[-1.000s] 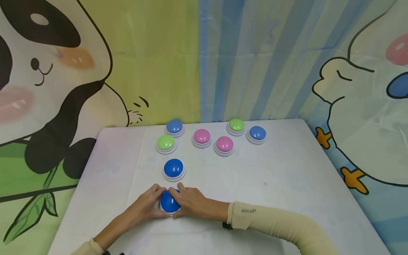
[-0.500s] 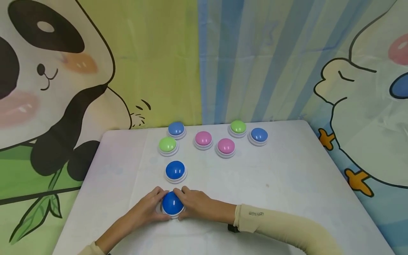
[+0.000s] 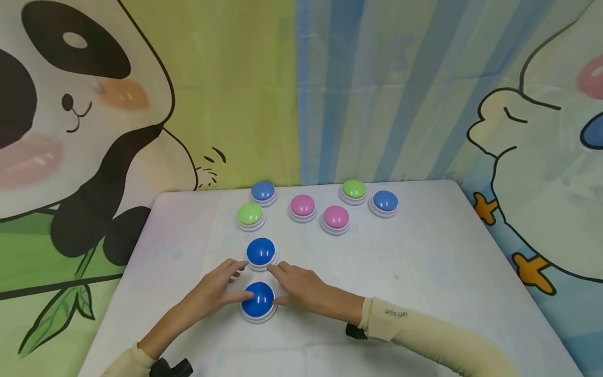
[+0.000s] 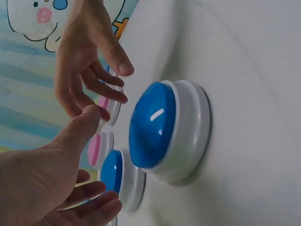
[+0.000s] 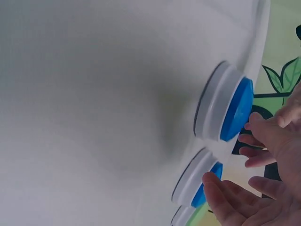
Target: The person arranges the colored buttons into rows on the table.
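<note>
Left hand point(image 3: 213, 291) and right hand point(image 3: 298, 288), loosely spread and gripping nothing, flank the near button point(image 3: 261, 305) on the table point(image 3: 358, 262), with the far button point(image 3: 260, 251) just beyond, by the fingertips.

Head looks down — wrist views share blue buttons point(image 4: 164, 132).

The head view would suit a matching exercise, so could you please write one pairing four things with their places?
1. Nearest push button
2. Rightmost push button
3. Left hand
4. Right hand

A. Just right of the nearest push button
B. Beside a green push button
C. Between the two hands, in front of another blue push button
D. Partly overlapping the nearest push button from the left

Pairs: 1-C; 2-B; 3-D; 4-A
</note>
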A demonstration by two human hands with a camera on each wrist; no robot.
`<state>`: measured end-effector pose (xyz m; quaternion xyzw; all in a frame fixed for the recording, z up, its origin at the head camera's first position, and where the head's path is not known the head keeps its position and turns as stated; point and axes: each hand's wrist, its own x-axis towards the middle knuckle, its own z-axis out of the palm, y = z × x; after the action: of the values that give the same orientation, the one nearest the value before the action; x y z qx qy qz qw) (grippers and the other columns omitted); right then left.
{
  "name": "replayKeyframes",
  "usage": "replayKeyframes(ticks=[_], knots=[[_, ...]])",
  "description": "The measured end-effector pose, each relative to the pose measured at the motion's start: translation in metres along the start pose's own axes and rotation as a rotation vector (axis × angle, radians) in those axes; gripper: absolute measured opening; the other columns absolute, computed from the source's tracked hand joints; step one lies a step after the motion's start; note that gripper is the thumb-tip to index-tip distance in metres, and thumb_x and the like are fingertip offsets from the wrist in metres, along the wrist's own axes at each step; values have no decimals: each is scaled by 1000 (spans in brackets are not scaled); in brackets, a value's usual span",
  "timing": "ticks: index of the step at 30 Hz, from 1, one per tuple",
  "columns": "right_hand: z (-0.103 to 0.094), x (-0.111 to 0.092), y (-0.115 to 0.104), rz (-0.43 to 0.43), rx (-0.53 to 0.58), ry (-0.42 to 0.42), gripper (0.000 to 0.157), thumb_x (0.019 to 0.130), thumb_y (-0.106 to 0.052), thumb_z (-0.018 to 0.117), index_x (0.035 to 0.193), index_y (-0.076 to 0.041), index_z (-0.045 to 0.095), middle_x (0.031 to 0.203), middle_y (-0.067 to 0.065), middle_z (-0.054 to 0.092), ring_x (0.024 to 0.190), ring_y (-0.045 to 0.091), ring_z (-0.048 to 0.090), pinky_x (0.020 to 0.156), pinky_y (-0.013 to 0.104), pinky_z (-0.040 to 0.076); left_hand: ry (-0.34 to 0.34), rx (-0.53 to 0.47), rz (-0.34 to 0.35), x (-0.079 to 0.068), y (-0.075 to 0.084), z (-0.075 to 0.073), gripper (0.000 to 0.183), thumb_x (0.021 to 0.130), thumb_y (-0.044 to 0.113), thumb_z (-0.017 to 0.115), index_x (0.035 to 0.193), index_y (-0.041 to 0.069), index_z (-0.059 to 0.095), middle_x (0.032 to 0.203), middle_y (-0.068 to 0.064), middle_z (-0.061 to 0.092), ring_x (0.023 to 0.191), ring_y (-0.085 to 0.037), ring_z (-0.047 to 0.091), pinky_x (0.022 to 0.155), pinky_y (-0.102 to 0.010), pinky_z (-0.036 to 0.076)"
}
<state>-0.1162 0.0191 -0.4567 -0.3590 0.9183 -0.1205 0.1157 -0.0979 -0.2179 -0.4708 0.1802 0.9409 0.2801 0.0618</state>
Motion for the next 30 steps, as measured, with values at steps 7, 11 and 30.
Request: replayKeyframes(ticks=[7, 11, 30], knots=[[-10, 11, 9, -21, 3, 71, 69, 84, -38, 75, 140, -13, 43, 121, 7, 61, 98, 14, 66, 74, 18, 57, 63, 23, 79, 25, 11, -3, 67, 79, 38, 79, 133, 7, 54, 118, -10, 63, 104, -24, 66, 77, -32, 60], [-15, 19, 13, -43, 7, 114, 66, 84, -35, 75, 138, -12, 44, 119, 8, 61, 95, 15, 67, 74, 18, 56, 73, 58, 116, 32, 14, -5, 66, 79, 36, 79, 133, 7, 54, 115, -10, 62, 103, -23, 66, 79, -31, 60], [-43, 79, 37, 102, 35, 120, 64, 87, -33, 72, 140, -10, 44, 124, 12, 59, 100, 20, 65, 79, 28, 59, 127, 18, -70, 86, -9, -32, 65, 88, 36, 71, 140, 6, 46, 132, -17, 55, 114, -32, 61, 88, -43, 57]])
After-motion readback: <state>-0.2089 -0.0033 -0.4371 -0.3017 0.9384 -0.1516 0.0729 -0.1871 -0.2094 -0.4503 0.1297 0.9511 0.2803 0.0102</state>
